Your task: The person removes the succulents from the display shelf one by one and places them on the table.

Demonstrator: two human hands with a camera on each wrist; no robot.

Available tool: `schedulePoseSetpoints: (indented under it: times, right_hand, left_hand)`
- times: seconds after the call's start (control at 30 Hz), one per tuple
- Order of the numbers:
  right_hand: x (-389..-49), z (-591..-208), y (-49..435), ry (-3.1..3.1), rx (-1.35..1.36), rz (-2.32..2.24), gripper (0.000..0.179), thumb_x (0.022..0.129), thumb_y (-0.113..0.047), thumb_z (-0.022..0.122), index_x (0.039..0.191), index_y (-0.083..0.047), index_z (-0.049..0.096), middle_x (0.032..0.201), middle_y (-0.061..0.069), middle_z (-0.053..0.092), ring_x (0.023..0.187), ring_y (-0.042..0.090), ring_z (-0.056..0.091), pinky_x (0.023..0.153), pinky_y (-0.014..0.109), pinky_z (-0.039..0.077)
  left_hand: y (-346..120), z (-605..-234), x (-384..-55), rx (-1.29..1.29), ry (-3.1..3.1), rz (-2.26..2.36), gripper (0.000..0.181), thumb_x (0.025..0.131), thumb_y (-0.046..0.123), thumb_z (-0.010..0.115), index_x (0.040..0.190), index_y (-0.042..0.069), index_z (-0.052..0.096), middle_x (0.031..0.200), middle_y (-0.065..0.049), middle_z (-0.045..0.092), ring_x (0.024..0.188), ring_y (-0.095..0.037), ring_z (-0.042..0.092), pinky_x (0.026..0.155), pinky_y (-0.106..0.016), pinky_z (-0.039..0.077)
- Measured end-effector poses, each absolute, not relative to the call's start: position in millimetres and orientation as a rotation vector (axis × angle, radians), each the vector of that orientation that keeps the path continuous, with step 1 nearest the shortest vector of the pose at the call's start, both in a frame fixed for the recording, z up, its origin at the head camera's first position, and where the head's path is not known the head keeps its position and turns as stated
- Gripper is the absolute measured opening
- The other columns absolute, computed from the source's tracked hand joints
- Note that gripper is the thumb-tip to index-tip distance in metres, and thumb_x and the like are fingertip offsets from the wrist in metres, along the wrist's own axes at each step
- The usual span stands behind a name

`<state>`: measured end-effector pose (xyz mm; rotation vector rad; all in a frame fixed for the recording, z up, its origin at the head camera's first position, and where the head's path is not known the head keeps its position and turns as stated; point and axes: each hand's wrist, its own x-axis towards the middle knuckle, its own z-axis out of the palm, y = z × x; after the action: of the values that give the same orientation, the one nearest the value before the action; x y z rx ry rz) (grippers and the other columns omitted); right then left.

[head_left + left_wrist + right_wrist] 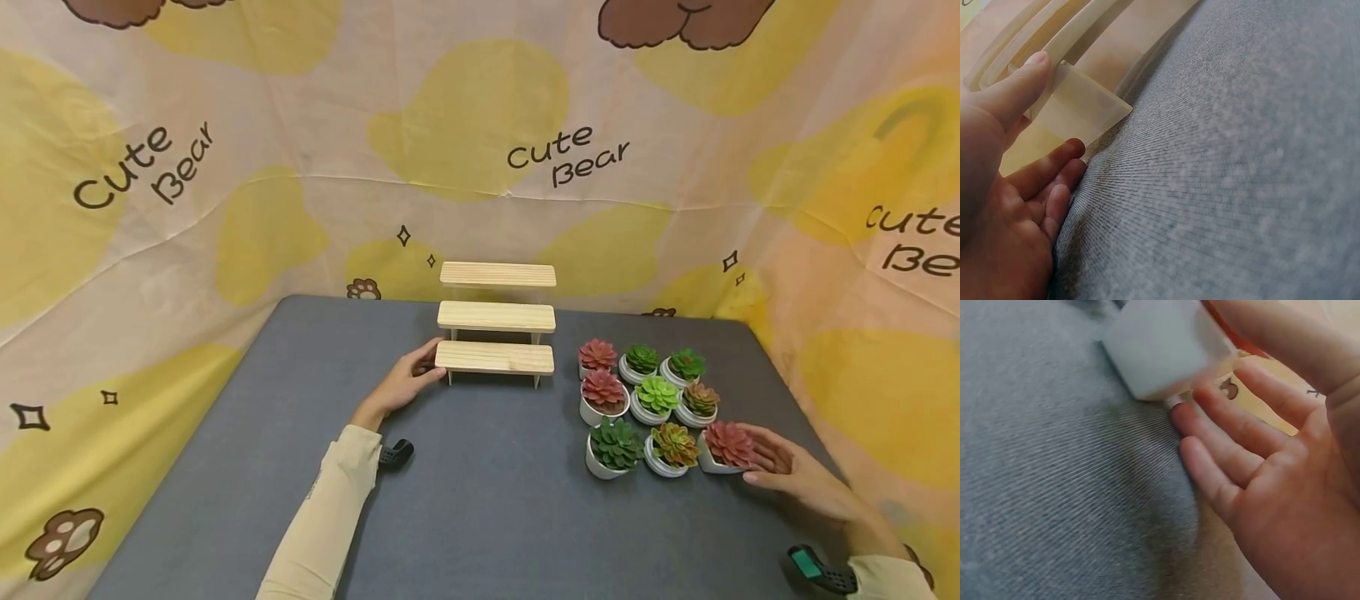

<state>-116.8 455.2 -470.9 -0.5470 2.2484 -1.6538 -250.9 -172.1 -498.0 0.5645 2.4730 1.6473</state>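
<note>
A stand with three pale wooden shelves (496,316) rises in steps at the back middle of the table. My left hand (405,379) holds the left end of its lowest shelf (495,357), thumb along the front edge; in the left wrist view the other fingers lie by the translucent leg (1088,103). At the right, my right hand (798,471) is spread beside a pink-red succulent (729,444) in a white pot (1163,347). Its fingers reach round the pot's right side, fairly straight, fingertips right at the wall.
Several other potted succulents stand in close rows to the left of the right hand, among them a dark green one (616,443), an orange-green one (673,445) and a light green one (656,394). A patterned cloth (465,125) hangs behind the grey table (480,500).
</note>
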Motion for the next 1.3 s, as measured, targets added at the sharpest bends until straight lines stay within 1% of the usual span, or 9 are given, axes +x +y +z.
schedulePoseSetpoints:
  times: [0.1,0.2,0.3,0.37,0.53,0.77,1.0,1.1,1.3]
  right_hand:
    - [-114,-465,455,2.271,-0.523,-1.617,0.059,0.101,0.008,0.047,0.156,-0.005,0.031,0.142,-0.036,0.044,0.122,-0.019,0.047,0.088,0.012,0.049]
    - [-114,-461,456,2.216,-0.584,-1.702,0.053,0.106,0.006,0.036,0.158,-0.002,0.026,0.145,-0.030,0.047,0.125,-0.015,0.050,0.091,0.012,0.049]
    - [-117,-455,454,2.148,-0.667,-1.800,0.050,0.107,0.005,0.027,0.157,-0.001,0.027,0.146,-0.020,0.053,0.128,-0.008,0.053,0.095,0.013,0.049]
    - [-118,-451,452,2.139,-0.681,-1.831,0.049,0.108,0.005,0.024,0.156,-0.002,0.029,0.144,-0.015,0.057,0.128,-0.004,0.056,0.096,0.014,0.049]
    - [-122,-439,444,2.260,-0.638,-1.802,0.046,0.109,0.003,0.026,0.154,0.000,0.031,0.141,-0.015,0.058,0.125,-0.002,0.059,0.095,0.013,0.049]
    - [-131,-426,434,2.248,-0.739,-1.940,0.047,0.107,0.008,0.027,0.151,-0.002,0.038,0.138,-0.012,0.061,0.122,0.001,0.062,0.096,0.012,0.047]
    - [-135,-413,419,2.358,-0.659,-1.998,0.043,0.107,0.005,0.034,0.148,-0.004,0.045,0.131,-0.013,0.065,0.117,0.000,0.065,0.095,0.010,0.047]
    - [-135,-410,412,2.357,-0.638,-2.049,0.043,0.106,0.007,0.035,0.145,-0.005,0.048,0.129,-0.013,0.067,0.115,0.001,0.066,0.094,0.011,0.048]
    - [-141,-398,396,2.290,-0.733,-2.232,0.041,0.103,0.012,0.037,0.141,0.003,0.051,0.126,-0.005,0.070,0.111,0.006,0.069,0.092,0.014,0.051]
  left_hand:
    - [-171,-498,-251,0.564,2.470,1.650,0.065,0.102,0.016,0.062,0.159,0.006,0.032,0.147,-0.025,0.053,0.131,-0.041,0.054,0.111,-0.059,0.040]
    - [-170,-498,-250,0.567,2.469,1.647,0.065,0.102,0.014,0.061,0.159,0.005,0.031,0.148,-0.025,0.052,0.132,-0.042,0.053,0.111,-0.059,0.040]
    - [-170,-498,-250,0.576,2.464,1.652,0.065,0.102,0.013,0.062,0.159,0.004,0.032,0.147,-0.026,0.053,0.131,-0.043,0.054,0.110,-0.059,0.041]
    - [-170,-498,-250,0.574,2.457,1.657,0.065,0.102,0.013,0.062,0.159,0.004,0.032,0.147,-0.025,0.053,0.131,-0.042,0.053,0.110,-0.059,0.040]
    - [-172,-499,-250,0.561,2.469,1.658,0.065,0.101,0.015,0.062,0.159,0.006,0.033,0.147,-0.023,0.054,0.131,-0.040,0.054,0.110,-0.057,0.042]
    - [-172,-494,-250,0.589,2.482,1.621,0.066,0.103,0.017,0.060,0.160,0.004,0.029,0.149,-0.024,0.051,0.132,-0.040,0.054,0.109,-0.055,0.043]
    - [-172,-492,-250,0.564,2.493,1.615,0.067,0.103,0.018,0.061,0.160,0.008,0.029,0.149,-0.024,0.052,0.132,-0.040,0.053,0.110,-0.056,0.042]
    - [-172,-493,-250,0.569,2.490,1.604,0.066,0.103,0.018,0.060,0.160,0.006,0.029,0.149,-0.025,0.051,0.132,-0.041,0.053,0.110,-0.057,0.042]
    - [-171,-497,-250,0.573,2.469,1.644,0.066,0.103,0.016,0.060,0.159,0.004,0.029,0.150,-0.025,0.051,0.132,-0.041,0.053,0.110,-0.057,0.042]
